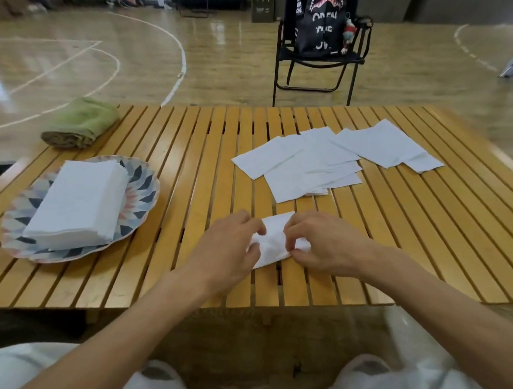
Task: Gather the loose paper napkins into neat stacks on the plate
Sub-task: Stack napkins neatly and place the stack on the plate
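Across the slatted wooden tabletop [191, 168] the work is spread from left to right. Largest of the things on it is the patterned plate [144, 186] at the left, which already carries one squared stack of napkins [78, 198], lying slightly off centre toward the plate's left. Beyond it, at the far left corner, lies a rolled green towel [82, 123]. On the right half of the tabletop a fan of loose napkins [333, 159] overlaps in a ragged spread, well apart from the plate. Nearest the person, a single crumpled napkin [272, 242] rests on the slats between both hands. The left hand [232, 246] curls its fingers over the napkin's left edge, and the right hand [326, 244] pinches its right edge between thumb and fingertips, so each grip has hold of the same sheet. Such paper is likely very light, limp and easily torn or creased; it would best be taken at opposite edges or corners with a soft pinch, then smoothed flat before going onto the stack.
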A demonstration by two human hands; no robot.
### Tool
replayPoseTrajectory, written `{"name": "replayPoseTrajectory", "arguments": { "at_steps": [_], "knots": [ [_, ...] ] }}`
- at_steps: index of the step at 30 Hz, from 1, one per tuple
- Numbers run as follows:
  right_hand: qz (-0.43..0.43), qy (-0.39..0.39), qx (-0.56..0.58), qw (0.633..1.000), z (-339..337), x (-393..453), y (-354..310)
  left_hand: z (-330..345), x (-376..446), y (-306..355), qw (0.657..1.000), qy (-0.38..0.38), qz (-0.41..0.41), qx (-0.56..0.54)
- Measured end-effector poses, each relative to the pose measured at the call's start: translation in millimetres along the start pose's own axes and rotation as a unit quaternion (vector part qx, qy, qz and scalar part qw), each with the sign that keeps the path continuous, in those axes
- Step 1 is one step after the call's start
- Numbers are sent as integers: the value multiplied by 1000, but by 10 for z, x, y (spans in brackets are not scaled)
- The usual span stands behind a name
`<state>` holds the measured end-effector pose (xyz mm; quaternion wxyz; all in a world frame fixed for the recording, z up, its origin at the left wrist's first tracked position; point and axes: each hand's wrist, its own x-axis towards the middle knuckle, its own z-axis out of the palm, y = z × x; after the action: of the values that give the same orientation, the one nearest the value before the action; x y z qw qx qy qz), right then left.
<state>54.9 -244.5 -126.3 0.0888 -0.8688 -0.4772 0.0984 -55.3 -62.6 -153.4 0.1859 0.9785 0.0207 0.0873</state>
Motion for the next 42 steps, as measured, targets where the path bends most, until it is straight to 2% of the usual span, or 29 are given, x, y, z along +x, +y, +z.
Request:
{"name": "replayPoseTrajectory", "arguments": {
  "at_steps": [2, 5, 11, 13, 24, 30, 35, 39, 42],
  "knots": [
    [10, -24, 28, 999, -24, 14, 13, 66, -11, -13, 999, -30, 17, 21],
    [41, -28, 75, 996, -73, 76, 40, 92, 7, -12, 999, -26, 22, 41],
    [114, 109, 100, 982, -228, 667, 262, 97, 41, -33, 998, -29, 32, 44],
    [128, 133, 83, 979, -224, 933, 315, 101, 57, -48, 998, -31, 31, 40],
    [130, 133, 36, 982, 10, 1736, 364, 82, 167, -193, 997, 7, 12, 72],
    [121, 146, 22, 982, 23, 1748, 346, 42, 155, -184, 998, -10, 13, 59],
    [100, 207, 88, 969, -197, 1508, 228, -10, 157, -168, 999, -15, -3, 33],
    [82, 253, 184, 946, -505, 1112, 99, -106, 210, -178, 995, 45, -70, -63],
    [78, 262, 244, 930, -687, 758, 13, -225, 274, -175, 975, 118, -116, -145]
  ]
}}
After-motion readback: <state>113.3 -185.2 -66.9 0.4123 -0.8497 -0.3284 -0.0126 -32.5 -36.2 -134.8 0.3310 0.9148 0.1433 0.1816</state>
